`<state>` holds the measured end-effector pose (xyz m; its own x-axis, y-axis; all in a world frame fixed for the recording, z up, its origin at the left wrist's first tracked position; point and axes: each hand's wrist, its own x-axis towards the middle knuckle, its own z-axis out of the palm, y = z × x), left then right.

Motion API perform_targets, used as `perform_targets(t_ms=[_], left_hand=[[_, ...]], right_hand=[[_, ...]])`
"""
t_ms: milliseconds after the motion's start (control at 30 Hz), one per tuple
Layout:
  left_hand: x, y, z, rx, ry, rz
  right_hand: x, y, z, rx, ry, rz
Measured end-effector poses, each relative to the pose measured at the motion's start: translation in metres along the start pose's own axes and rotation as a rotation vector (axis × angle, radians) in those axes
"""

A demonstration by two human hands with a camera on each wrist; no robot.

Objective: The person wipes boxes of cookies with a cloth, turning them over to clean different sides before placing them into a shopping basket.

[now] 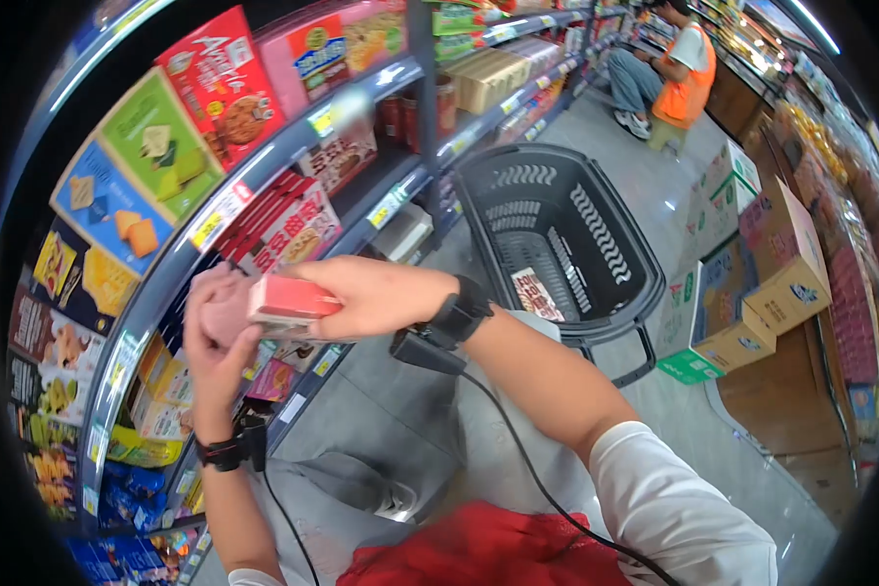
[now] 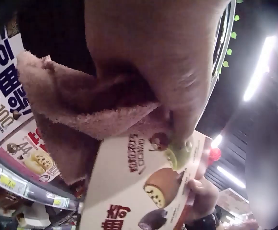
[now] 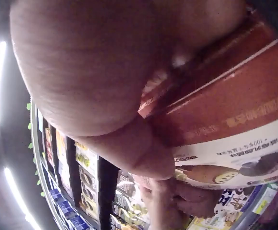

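My right hand point(image 1: 386, 293) grips a red and white cookie box point(image 1: 288, 297) by one end, in front of the shelves. In the left wrist view its white face point(image 2: 122, 179) bears cookie pictures and dark red characters. A pink fluffy cloth point(image 1: 227, 308) is bunched in my left hand point(image 1: 215, 366), pressed up against the box. The left thumb lies at the box's edge. From the right wrist view, the red side of the box point(image 3: 225, 96) runs along under the right fingers, and the cloth hides part of the left hand.
Shelves of boxed biscuits point(image 1: 205, 88) curve along the left. A black shopping basket point(image 1: 562, 234) stands on the floor ahead, with one patterned packet point(image 1: 537, 295) inside. Cardboard cartons point(image 1: 781, 244) sit at the right. Farther off, a person in an orange vest point(image 1: 687, 83) sits low.
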<state>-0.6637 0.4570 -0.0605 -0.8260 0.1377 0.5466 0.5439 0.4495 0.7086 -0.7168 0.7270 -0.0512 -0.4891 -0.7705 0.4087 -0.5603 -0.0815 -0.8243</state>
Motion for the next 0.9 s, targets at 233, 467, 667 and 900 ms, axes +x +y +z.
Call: perform_targets(t_ms=[233, 467, 667, 900], left_hand=[[0.011, 0.03, -0.024, 0.567, -0.038, 0.384], [0.027, 0.081, 0.023, -0.52, -0.057, 0.389], [0.016, 0.131, 0.099, -0.694, -0.164, 0.424], [0.024, 0.096, 0.084, -0.067, -0.032, 0.518]], right_hand=[[-0.013, -0.041, -0.026, 0.135, -0.1, -0.07], [-0.097, -0.059, -0.081, 0.087, -0.439, 0.251], [-0.163, -0.064, -0.044, 0.481, -0.262, 0.369], [-0.207, -0.088, -0.07, 0.116, 0.113, 0.507]])
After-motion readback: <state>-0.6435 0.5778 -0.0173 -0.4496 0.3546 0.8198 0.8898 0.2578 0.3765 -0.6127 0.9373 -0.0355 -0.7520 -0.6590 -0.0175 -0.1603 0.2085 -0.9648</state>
